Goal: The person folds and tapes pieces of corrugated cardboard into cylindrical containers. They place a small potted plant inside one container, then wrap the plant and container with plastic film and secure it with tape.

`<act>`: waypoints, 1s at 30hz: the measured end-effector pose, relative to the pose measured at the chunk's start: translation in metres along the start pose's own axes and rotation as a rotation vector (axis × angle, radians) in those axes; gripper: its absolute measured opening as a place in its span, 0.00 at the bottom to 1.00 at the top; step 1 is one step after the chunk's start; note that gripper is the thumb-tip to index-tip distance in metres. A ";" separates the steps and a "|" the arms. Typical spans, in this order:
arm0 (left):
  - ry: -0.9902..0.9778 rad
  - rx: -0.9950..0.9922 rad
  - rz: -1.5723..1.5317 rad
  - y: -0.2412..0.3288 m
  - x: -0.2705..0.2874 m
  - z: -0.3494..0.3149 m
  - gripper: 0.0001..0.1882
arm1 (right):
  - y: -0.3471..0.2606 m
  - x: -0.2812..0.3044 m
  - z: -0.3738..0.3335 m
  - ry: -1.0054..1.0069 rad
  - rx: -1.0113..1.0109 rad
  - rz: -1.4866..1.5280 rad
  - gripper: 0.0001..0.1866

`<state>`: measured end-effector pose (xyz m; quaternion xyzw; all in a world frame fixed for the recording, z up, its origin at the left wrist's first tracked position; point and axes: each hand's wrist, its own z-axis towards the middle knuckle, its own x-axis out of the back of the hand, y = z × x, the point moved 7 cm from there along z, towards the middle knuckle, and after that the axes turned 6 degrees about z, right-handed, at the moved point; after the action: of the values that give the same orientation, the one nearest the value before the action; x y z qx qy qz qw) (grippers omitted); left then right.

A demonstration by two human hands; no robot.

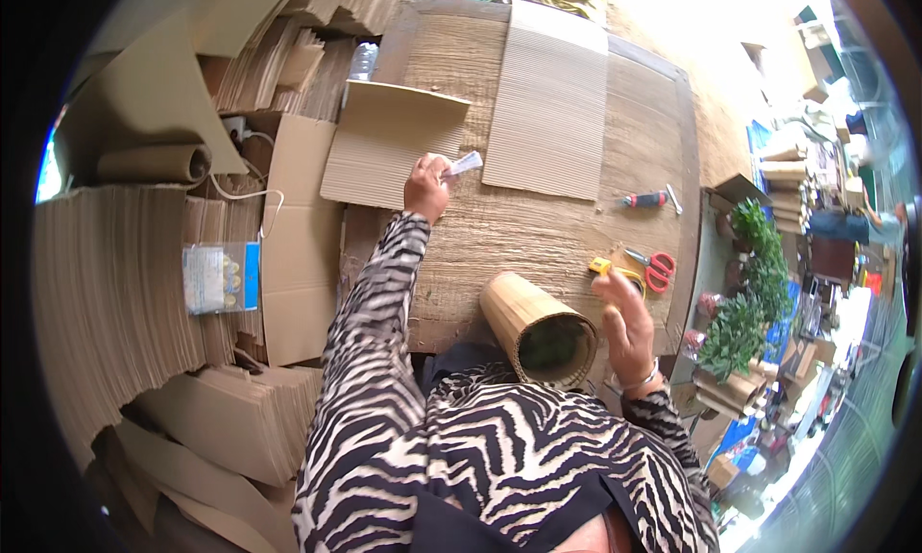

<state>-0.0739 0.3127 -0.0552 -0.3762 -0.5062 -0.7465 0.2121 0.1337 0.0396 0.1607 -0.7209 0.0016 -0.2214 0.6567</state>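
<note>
My left hand [429, 186] is stretched out over the table, closed around a small white flat tube or packet [465, 164] whose kind I cannot make out. Under and beyond it lies a bent corrugated cardboard sheet [384, 149]. My right hand [629, 332] has its fingers extended and holds nothing visible. It is beside a rolled cardboard cylinder [523, 313], which lies at the table's near edge with its opening toward me and something dark green inside. Just beyond the right hand are a yellow tape measure [600, 266] and red-handled scissors [660, 271].
A second corrugated sheet [547, 101] lies across the wooden table [451, 274]. A red-and-grey handled tool [645, 199] rests at the right. Tall cardboard stacks [115, 274] crowd the left, with a white cable [240, 196]. Green leafy plants [754, 284] stand beyond the right edge.
</note>
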 end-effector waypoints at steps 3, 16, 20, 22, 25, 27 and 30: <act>0.106 -0.419 -0.297 0.103 0.072 -0.013 0.11 | -0.056 0.001 0.031 0.025 0.208 -0.372 0.28; -0.097 -0.657 -0.664 0.228 0.170 -0.071 0.12 | -0.147 -0.041 0.018 -0.086 0.668 -0.573 0.15; -0.010 -0.816 -0.681 0.242 0.198 -0.084 0.16 | -0.151 -0.042 0.003 -0.119 0.698 -0.668 0.10; -0.092 -0.764 -0.803 0.241 0.201 -0.089 0.17 | -0.153 -0.041 -0.006 -0.103 0.715 -0.672 0.08; -0.170 -0.599 -0.871 0.238 0.196 -0.101 0.17 | -0.157 -0.039 -0.017 -0.115 0.710 -0.675 0.07; -0.067 -0.659 -0.754 0.254 0.207 -0.104 0.22 | -0.160 -0.036 -0.019 -0.086 0.705 -0.630 0.08; 0.029 -0.621 -0.749 0.259 0.202 -0.098 0.23 | -0.150 -0.009 -0.021 0.032 0.666 -0.666 0.07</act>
<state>-0.0542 0.1327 0.2358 -0.2034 -0.3573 -0.8923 -0.1863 0.0754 0.0435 0.3012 -0.4287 -0.2909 -0.4195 0.7454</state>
